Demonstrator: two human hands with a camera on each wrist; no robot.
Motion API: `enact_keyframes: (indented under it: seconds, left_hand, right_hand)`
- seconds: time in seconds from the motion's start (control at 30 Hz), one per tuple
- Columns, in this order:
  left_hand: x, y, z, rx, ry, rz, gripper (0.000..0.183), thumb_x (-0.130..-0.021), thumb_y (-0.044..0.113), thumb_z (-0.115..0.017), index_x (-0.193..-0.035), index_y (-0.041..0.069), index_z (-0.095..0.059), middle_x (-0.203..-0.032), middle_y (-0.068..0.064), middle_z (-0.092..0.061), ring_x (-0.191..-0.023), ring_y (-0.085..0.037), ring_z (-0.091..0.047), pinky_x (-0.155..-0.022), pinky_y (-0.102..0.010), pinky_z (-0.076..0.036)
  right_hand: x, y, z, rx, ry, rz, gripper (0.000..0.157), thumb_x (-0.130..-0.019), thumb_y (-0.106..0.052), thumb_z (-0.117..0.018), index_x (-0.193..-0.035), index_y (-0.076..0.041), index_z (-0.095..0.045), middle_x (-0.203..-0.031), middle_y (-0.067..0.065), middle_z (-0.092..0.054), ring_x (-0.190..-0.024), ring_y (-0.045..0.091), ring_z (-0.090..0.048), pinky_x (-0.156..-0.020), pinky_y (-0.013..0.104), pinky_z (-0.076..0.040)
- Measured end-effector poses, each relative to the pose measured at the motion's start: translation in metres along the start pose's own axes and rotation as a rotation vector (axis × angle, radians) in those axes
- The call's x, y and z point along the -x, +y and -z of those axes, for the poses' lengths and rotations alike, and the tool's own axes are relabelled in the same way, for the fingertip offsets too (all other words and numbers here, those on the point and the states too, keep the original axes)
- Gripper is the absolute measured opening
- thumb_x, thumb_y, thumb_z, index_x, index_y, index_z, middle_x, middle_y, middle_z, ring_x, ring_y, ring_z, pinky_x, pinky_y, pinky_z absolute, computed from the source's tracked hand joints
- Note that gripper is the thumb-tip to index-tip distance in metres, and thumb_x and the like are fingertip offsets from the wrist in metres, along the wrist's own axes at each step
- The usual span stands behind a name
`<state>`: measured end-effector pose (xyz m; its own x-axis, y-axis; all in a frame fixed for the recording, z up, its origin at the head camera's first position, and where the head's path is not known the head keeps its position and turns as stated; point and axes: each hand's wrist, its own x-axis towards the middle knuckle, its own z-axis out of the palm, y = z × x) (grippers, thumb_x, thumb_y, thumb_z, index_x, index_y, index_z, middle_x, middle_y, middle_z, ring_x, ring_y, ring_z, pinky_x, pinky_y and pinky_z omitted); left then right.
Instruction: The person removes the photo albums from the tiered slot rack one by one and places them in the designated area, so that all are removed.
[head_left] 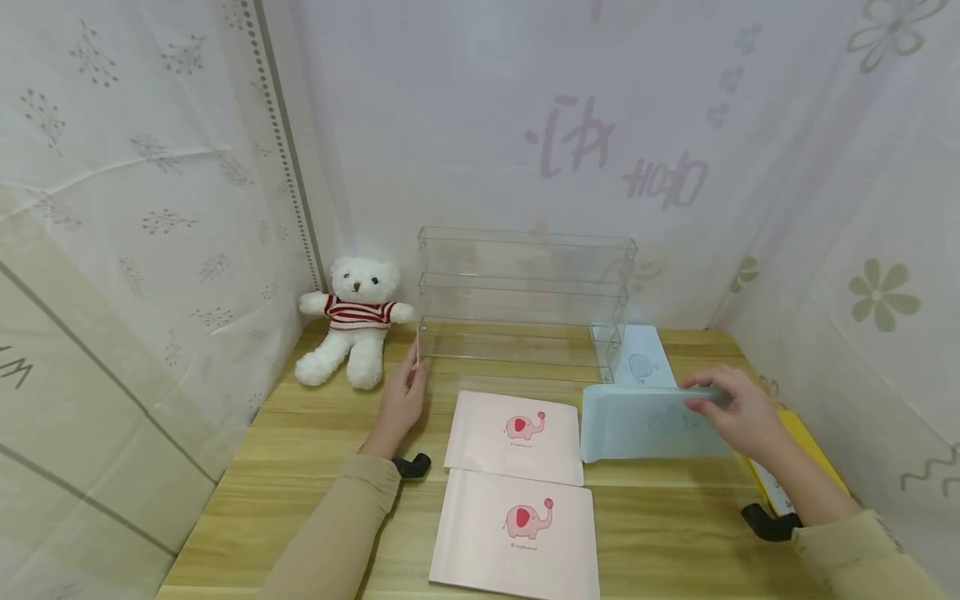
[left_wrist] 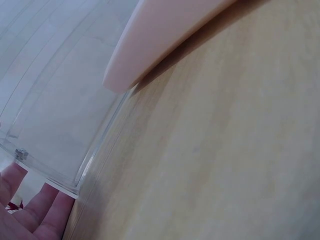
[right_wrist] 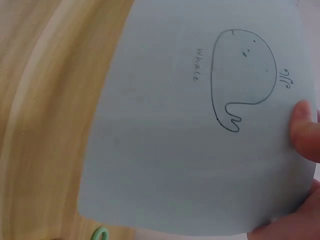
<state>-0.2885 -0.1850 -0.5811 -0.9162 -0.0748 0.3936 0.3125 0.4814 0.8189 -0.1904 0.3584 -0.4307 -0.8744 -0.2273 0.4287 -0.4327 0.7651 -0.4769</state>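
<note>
My right hand (head_left: 738, 408) pinches a light blue notebook (head_left: 630, 425) by its upper edge and holds it tilted above the table. In the right wrist view, the notebook's cover (right_wrist: 165, 150) shows a line-drawn whale and the word "Whale", with the thumb on the cover near its edge. My left hand (head_left: 401, 404) rests its fingers against the outer left side of a clear tiered rack (head_left: 517, 342). Those fingers (left_wrist: 55, 215) lie along the transparent end panel in the left wrist view. Two pink elephant notebooks, one farther (head_left: 487, 433) and one nearer (head_left: 480, 533), lie in front of the rack.
A white teddy bear (head_left: 363, 333) in a striped top sits left of the rack. Another light blue whale notebook (head_left: 641, 354) lies by the rack's right end. A yellow-edged item (head_left: 810, 446) is partly hidden under my right forearm. Patterned curtains (head_left: 480, 108) surround the wooden table (head_left: 292, 500).
</note>
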Motion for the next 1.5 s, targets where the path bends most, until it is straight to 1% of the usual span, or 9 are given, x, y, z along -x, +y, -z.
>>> enact_keyframes:
  seconds: [0.23, 0.33, 0.53, 0.63, 0.7, 0.87, 1.13, 1.33, 1.5]
  left_hand:
    - [-0.002, -0.010, -0.002, 0.010, 0.017, -0.040, 0.059, -0.117, 0.041, -0.051, -0.173, 0.026, -0.040, -0.163, -0.025, -0.056, -0.147, -0.052, -0.055, -0.117, -0.073, -0.046]
    - [-0.003, -0.016, -0.003, -0.017, 0.020, -0.045, 0.059, -0.117, 0.044, -0.050, -0.173, 0.028, -0.039, -0.164, -0.022, -0.057, -0.150, -0.047, -0.055, -0.120, -0.068, -0.046]
    - [0.000, -0.013, -0.002, 0.011, 0.022, -0.057, 0.059, -0.117, 0.039, -0.051, -0.173, 0.025, -0.040, -0.164, -0.025, -0.056, -0.149, -0.047, -0.055, -0.119, -0.065, -0.049]
    - [0.003, 0.001, 0.003, 0.028, 0.003, -0.022, 0.059, -0.117, 0.031, -0.052, -0.174, 0.024, -0.038, -0.166, -0.026, -0.052, -0.151, -0.050, -0.051, -0.120, -0.069, -0.047]
    - [0.003, 0.005, 0.004, 0.029, -0.009, 0.005, 0.060, -0.117, 0.026, -0.053, -0.174, 0.025, -0.036, -0.168, -0.025, -0.050, -0.153, -0.050, -0.049, -0.121, -0.070, -0.044]
    - [-0.002, -0.007, 0.000, -0.001, -0.038, 0.037, 0.060, -0.118, 0.028, -0.052, -0.175, 0.031, -0.034, -0.170, -0.019, -0.050, -0.155, -0.046, -0.050, -0.126, -0.066, -0.042]
    - [-0.002, -0.006, -0.001, -0.025, -0.004, -0.005, 0.061, -0.116, 0.026, -0.053, -0.174, 0.028, -0.036, -0.167, -0.022, -0.053, -0.150, -0.047, -0.055, -0.120, -0.065, -0.048]
    - [0.002, 0.013, 0.003, 0.024, -0.009, 0.010, 0.061, -0.115, 0.020, -0.053, -0.174, 0.022, -0.037, -0.166, -0.028, -0.051, -0.147, -0.054, -0.054, -0.116, -0.073, -0.047]
    - [0.003, 0.014, 0.003, -0.005, -0.008, -0.001, 0.059, -0.117, 0.026, -0.050, -0.174, 0.023, -0.036, -0.166, -0.027, -0.052, -0.150, -0.052, -0.052, -0.119, -0.070, -0.047]
  right_hand:
    - [0.008, 0.011, 0.003, 0.004, -0.128, -0.063, 0.028, -0.092, -0.007, -0.088, -0.115, -0.022, -0.081, -0.116, 0.005, -0.077, -0.107, -0.023, -0.046, -0.086, 0.007, -0.041]
    - [0.009, 0.017, 0.004, 0.009, -0.161, -0.072, 0.028, -0.092, -0.010, -0.089, -0.116, -0.023, -0.082, -0.117, 0.004, -0.078, -0.107, -0.024, -0.049, -0.086, 0.005, -0.043]
    - [0.000, 0.030, 0.008, 0.091, -0.234, 0.035, 0.035, -0.084, -0.014, -0.095, -0.116, -0.024, -0.083, -0.116, 0.001, -0.082, -0.105, -0.009, -0.062, -0.087, 0.019, -0.057]
    - [-0.009, 0.035, 0.011, 0.116, -0.300, 0.062, 0.039, -0.083, -0.016, -0.096, -0.118, -0.025, -0.083, -0.113, -0.004, -0.081, -0.102, -0.002, -0.065, -0.086, 0.025, -0.060]
    - [-0.014, 0.036, 0.012, 0.124, -0.355, 0.036, 0.041, -0.083, -0.021, -0.096, -0.121, -0.026, -0.082, -0.115, -0.006, -0.080, -0.102, -0.003, -0.063, -0.087, 0.027, -0.060]
    - [-0.018, 0.038, 0.014, 0.121, -0.453, -0.035, 0.044, -0.084, -0.025, -0.095, -0.125, -0.023, -0.081, -0.116, -0.008, -0.077, -0.100, -0.003, -0.058, -0.087, 0.027, -0.058]
    - [-0.016, 0.045, 0.008, 0.158, -0.516, -0.082, 0.048, -0.084, -0.024, -0.095, -0.129, -0.022, -0.081, -0.127, 0.003, -0.079, -0.109, 0.019, -0.070, -0.090, 0.033, -0.061]
    - [-0.014, 0.050, 0.000, 0.180, -0.521, -0.094, 0.048, -0.084, -0.021, -0.095, -0.130, -0.022, -0.080, -0.122, 0.001, -0.078, -0.108, 0.019, -0.068, -0.087, 0.034, -0.059]
    - [-0.012, 0.052, -0.008, 0.180, -0.536, -0.130, 0.048, -0.084, -0.016, -0.095, -0.130, -0.020, -0.080, -0.119, 0.003, -0.077, -0.107, 0.023, -0.068, -0.090, 0.042, -0.061]
